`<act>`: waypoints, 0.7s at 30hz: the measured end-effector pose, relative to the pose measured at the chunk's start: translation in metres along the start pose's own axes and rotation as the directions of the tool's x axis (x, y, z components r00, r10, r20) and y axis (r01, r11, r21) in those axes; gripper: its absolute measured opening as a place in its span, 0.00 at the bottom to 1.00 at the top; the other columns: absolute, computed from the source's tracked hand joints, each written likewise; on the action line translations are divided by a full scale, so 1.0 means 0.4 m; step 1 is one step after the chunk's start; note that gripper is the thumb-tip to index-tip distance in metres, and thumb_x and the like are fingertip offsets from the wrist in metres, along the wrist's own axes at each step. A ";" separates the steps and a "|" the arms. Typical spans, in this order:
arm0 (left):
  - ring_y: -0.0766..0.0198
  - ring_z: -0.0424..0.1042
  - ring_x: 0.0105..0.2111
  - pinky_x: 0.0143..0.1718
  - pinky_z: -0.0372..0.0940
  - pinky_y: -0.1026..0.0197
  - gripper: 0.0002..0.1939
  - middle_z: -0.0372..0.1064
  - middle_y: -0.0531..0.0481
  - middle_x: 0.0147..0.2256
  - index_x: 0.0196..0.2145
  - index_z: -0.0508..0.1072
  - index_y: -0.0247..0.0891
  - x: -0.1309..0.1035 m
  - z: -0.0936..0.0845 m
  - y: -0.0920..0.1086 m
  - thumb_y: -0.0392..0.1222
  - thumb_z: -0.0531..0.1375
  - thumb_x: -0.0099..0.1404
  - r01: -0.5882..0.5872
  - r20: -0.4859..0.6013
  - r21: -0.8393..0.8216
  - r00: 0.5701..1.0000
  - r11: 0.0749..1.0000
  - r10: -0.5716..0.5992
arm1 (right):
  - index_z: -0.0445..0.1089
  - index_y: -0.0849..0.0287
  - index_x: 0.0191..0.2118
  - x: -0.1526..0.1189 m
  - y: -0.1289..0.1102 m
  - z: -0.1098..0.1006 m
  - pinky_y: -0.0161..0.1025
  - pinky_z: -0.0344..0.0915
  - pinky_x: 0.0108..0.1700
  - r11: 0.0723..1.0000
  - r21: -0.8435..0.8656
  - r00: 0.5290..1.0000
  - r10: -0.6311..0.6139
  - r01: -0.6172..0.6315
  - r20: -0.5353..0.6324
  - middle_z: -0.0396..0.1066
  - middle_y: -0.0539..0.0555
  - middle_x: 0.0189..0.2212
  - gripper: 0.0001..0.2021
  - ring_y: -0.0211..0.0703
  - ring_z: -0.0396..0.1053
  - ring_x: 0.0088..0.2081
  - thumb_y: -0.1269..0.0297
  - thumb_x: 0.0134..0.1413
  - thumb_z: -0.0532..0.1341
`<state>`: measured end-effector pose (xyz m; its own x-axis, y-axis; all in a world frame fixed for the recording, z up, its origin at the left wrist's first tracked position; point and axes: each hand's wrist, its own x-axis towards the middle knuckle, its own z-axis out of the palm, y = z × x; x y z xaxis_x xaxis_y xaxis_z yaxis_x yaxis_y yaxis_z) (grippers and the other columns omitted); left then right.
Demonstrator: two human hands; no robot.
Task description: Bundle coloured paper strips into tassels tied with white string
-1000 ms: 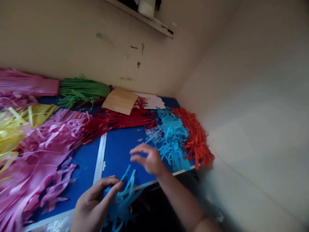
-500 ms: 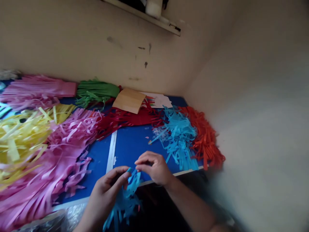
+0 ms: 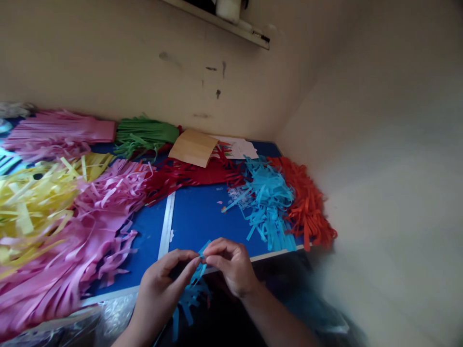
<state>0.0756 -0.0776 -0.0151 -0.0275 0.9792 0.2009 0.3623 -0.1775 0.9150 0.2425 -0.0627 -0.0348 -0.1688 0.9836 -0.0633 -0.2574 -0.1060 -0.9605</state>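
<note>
The left hand (image 3: 162, 282) and right hand (image 3: 234, 270) met, fingers pinching a light-blue bundle of thin, papery strips (image 3: 197, 276) that hung toward six o'clock. Around them on the flat blue bench (image 3: 202, 217), a light-blue fringed pile (image 3: 269, 195) lay at two o'clock, a red fringed sheet (image 3: 204, 176) at twelve, a pink fringed sheet (image 3: 90, 226) at nine.

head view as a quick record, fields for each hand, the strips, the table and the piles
left hand: pinching light blue strips
right hand: pinching the same strips, close to left hand
strips: hanging below both hands
table: blue
right side: light blue pile beside orange pile
back: green pile; brown paper partly over red pile
front left: yellow pile beside pink pile
</note>
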 end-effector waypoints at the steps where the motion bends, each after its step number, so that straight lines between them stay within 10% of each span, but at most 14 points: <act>1: 0.64 0.76 0.25 0.27 0.70 0.67 0.14 0.78 0.52 0.26 0.28 0.78 0.42 0.000 0.000 -0.001 0.54 0.63 0.61 -0.029 -0.002 0.024 1.000 0.999 0.029 | 0.78 0.55 0.31 -0.003 -0.001 -0.001 0.37 0.69 0.39 1.000 -0.014 1.000 0.002 -0.002 -0.008 0.76 0.51 0.32 0.05 0.41 0.73 0.35 0.62 0.47 0.72; 8: 0.67 0.76 0.24 0.27 0.70 0.70 0.09 0.77 0.53 0.25 0.28 0.77 0.42 -0.008 0.015 0.003 0.47 0.62 0.63 -0.196 -0.035 0.137 0.979 0.971 0.202 | 0.74 0.56 0.33 -0.028 -0.001 0.006 0.38 0.67 0.42 0.968 -0.236 0.987 -0.117 0.090 -0.106 0.75 0.51 0.31 0.03 0.41 0.72 0.35 0.64 0.53 0.67; 21: 0.71 0.78 0.26 0.29 0.69 0.76 0.08 0.78 0.58 0.28 0.37 0.74 0.43 -0.017 0.002 -0.006 0.47 0.58 0.68 -0.286 0.009 0.231 0.956 0.930 0.292 | 0.72 0.56 0.37 -0.024 -0.012 -0.015 0.36 0.64 0.46 0.929 -0.337 0.988 -0.147 0.154 0.048 0.74 0.50 0.35 0.05 0.39 0.71 0.39 0.70 0.53 0.64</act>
<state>0.0757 -0.0839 -0.0189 0.0877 0.8853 0.4567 0.5600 -0.4230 0.7124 0.2512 -0.0707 -0.0312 -0.1744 0.9804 0.0912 0.0557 0.1023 -0.9932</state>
